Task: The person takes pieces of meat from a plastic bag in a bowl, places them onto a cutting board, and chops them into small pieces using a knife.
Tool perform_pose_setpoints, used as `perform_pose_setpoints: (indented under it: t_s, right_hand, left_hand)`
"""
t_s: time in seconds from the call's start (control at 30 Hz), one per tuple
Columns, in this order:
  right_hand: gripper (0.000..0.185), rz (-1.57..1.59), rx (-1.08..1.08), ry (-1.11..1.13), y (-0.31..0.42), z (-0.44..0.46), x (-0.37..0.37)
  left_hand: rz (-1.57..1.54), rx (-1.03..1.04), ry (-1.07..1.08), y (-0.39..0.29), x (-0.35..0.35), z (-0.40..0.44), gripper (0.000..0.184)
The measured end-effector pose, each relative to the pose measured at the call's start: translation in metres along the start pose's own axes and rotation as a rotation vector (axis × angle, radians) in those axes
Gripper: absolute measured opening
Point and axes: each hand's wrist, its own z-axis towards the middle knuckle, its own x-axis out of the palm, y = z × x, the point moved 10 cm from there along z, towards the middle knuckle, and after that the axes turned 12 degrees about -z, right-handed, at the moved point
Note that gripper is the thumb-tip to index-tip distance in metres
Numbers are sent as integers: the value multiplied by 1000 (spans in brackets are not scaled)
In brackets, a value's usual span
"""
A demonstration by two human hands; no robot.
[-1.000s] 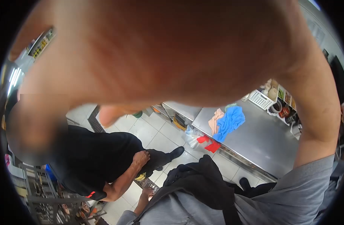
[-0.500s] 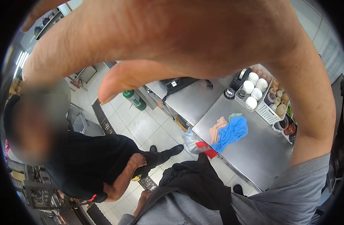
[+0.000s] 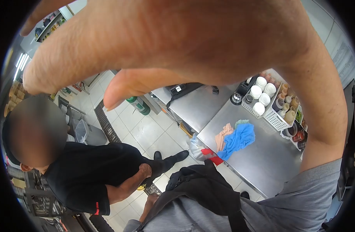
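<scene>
Right fingers (image 3: pixel 65 54) (partly) beyond top edge

1 bent right arm (image 3: pixel 325 112) raised, right hand (image 3: pixel 162 42) across upper view, left hand (image 3: pixel 151 200) low

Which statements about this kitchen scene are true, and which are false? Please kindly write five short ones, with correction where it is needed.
1. The bare right hand is raised close to the camera. True.
2. The fluffy blue cloth touches the pale pink cloth. True.
3. The right hand grips the blue cloth. False: that cloth lies on the grey metal worktop.
4. The white perforated plastic basket is apart from the blue cloth. True.
5. The pink cloth hangs over the basket. False: it lies on the worktop, away from the basket.
</scene>
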Motion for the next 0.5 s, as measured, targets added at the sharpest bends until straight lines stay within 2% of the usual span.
perform_pose_setpoints:
  t_s: [0.03, 0.1, 0.13, 0.2, 0.23, 0.3, 0.33, 0.4, 0.5]
  right_hand:
    - [45, -3, 4, -1, -3, -4, 1]
    - [44, 2, 11, -4, -2, -3, 1]
    - [43, 3, 13, -4, -1, -2, 1]
    - [42, -14, 9, 0, -1, -9, 3]
    - [41, -8, 25, 2, -3, -9, 4]
    - [40, -9, 26, 11, 1, -7, 1]
    - [40, -15, 27, 14, 2, -7, 0]
    - [39, -17, 31, 17, 3, -8, 0]
    - [37, -38, 51, 9, 2, -16, -4]
  left_hand:
    - [-1, 0, 2, -3, -1, 8, 30]
    - [-78, -271, 116, 20, 13, 10, 30]
    - [-79, -273, 119, 20, 16, 6, 30]
    - [55, 6, -135, -7, -8, 10, 30]
    - [57, 13, -136, -9, -11, 11, 30]
    - [-137, -19, -204, -5, -19, 11, 28]
    - [-136, -15, -208, -2, -18, 16, 28]
    - [-178, -75, -68, 8, -2, 22, 29]
    - [-193, -123, -24, 10, -4, 29, 27]
